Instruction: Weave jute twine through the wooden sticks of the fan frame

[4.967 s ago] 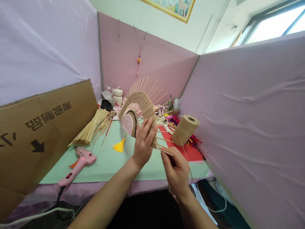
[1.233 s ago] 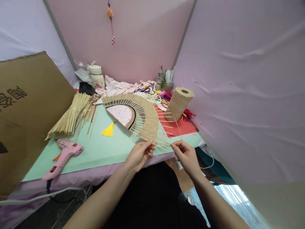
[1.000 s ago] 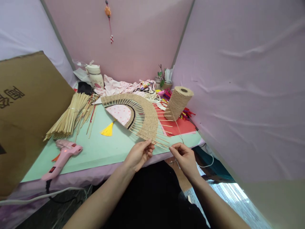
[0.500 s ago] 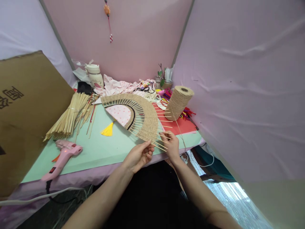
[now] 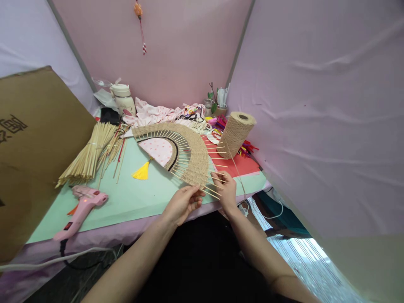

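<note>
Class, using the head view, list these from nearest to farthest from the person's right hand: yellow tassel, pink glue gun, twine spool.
1. Twine spool: beyond the right hand and slightly rightward, by the red sheet.
2. Yellow tassel: to the left, past the woven fan's outer band.
3. Pink glue gun: far left, near the table's front edge.

Left of the fingers [image 5: 196, 201], on the surface [image 5: 126, 206], we see a pink glue gun [image 5: 82, 211] — and beyond it a bundle of pale sticks [image 5: 88, 156]. Farther left stands a cardboard panel [image 5: 44, 122]. Well beyond the fingers we have a cream flask [image 5: 125, 102] and a crumpled dotted cloth [image 5: 154, 112] — with an orange pendant [image 5: 138, 10] hanging above. Red paper [image 5: 242, 168] lies beyond and right of them.
</note>
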Tool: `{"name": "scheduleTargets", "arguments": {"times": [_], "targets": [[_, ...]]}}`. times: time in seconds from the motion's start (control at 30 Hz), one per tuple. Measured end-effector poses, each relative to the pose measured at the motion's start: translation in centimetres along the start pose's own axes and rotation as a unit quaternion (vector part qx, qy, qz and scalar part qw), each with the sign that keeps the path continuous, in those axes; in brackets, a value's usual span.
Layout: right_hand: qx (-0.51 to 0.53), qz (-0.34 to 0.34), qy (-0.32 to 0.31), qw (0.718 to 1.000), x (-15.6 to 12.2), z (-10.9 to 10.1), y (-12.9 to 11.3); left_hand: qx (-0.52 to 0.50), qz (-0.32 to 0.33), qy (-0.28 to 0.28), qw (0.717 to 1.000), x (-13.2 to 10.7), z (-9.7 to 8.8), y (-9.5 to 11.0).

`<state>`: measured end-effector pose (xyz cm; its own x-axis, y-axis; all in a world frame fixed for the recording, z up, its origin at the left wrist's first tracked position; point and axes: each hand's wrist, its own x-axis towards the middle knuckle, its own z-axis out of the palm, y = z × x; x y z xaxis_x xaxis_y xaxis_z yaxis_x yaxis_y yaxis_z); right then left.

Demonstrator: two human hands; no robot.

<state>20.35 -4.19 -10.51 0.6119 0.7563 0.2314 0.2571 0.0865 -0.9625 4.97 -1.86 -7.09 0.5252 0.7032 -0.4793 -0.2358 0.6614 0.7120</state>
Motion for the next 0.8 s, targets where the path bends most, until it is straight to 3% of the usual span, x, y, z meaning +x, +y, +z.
{"name": "scheduleTargets", "arguments": {"times": [0.17,0.33,0.6,0.8], "targets": [[-0.047,0.029,-0.005,0.998,-0.6,-2.0,-0.3,-0.017,-0.012,-0.001,1.0,0.1,0.1,0.0],[-0.073,0.007,0.022,0.997,-1.4,-3.5,-1.1,-0.01,-0.013,0.007,1.0,0.1,0.0,-0.1],[-0.071,-0.01,0.045,0.996,-1.8,-3.5,-0.6,-0.015,-0.012,0.01,1.0,0.3,-0.1,-0.1],[-0.071,-0.011,0.032,0.997,-1.6,-3.5,-0.3,-0.066,-0.049,-0.01,0.997,0.3,-0.1,0.1]]}}
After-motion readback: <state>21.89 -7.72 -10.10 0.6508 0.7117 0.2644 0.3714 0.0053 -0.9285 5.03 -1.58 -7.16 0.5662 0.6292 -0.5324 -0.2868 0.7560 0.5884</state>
